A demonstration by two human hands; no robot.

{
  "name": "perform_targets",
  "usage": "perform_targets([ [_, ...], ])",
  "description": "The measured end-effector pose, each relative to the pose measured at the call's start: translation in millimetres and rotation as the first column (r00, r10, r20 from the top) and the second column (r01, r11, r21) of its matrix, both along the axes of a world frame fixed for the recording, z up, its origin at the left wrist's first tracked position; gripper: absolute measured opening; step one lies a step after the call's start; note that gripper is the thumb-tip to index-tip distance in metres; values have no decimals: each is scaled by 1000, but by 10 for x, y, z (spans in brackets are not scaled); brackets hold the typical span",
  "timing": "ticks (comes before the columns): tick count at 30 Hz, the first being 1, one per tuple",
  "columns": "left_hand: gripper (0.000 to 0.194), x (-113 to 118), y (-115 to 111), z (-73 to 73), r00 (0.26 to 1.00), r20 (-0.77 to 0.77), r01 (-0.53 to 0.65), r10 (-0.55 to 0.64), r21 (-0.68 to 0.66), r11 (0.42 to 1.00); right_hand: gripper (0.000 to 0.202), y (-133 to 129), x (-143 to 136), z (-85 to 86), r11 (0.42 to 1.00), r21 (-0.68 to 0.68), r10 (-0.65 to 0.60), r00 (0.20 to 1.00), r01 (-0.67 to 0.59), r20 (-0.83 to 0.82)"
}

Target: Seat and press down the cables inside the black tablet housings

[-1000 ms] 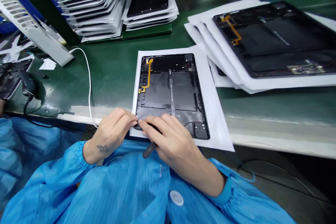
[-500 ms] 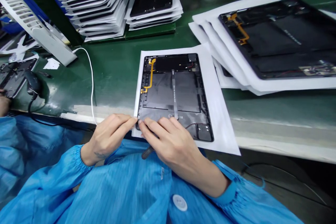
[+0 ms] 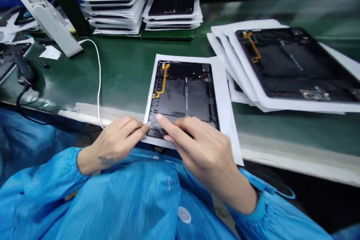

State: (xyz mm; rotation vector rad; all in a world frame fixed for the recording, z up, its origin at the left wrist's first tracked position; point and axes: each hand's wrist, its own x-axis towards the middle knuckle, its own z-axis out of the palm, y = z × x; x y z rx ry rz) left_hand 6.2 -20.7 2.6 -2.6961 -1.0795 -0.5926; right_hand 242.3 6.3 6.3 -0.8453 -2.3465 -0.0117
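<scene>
An opened tablet (image 3: 197, 97) lies on a white foam sheet (image 3: 226, 112) near the bench's front edge. Its dark battery, a grey ribbon and an orange flex cable (image 3: 164, 78) are exposed. My left hand (image 3: 119, 138) is closed, fingertips together against the tablet's near left corner; whatever they pinch is too small to make out. Over the near edge, my right hand (image 3: 204, 146) curls, its index finger pointing at the tablet's lower left part. A dark, slim object shows partly under its fingers, mostly hidden by the hand.
To the right, more opened tablets are piled with white sheets, one tablet (image 3: 292, 63) on top. Tall stacks of sheeted panels (image 3: 115, 3) stand at the back. A white stand (image 3: 56, 30) with a white cable (image 3: 99, 71) and a black corded device (image 3: 25, 71) are at left.
My right hand has lifted and shifted right, away from the left fingertips, its index finger now extended. The dark handle below it is now hidden. My left fingertips stay at the corner.
</scene>
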Motion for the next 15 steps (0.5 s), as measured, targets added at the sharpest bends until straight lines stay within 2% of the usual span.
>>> perform_targets([
  [2,31,-67,75,-70,994,108,-9,23,-129,992,39,-13,-31,-51,1000,-17,16,1000,-16,-16],
  [6,52,-115,182,-176,992,130,25,10,-259,965,35,-14,-103,-159,998,-36,57,998,-58,-29],
  [15,45,-41,195,-234,984,176,22,10,-179,984,28,-6,-149,-167,996,-77,45,997,-39,68],
])
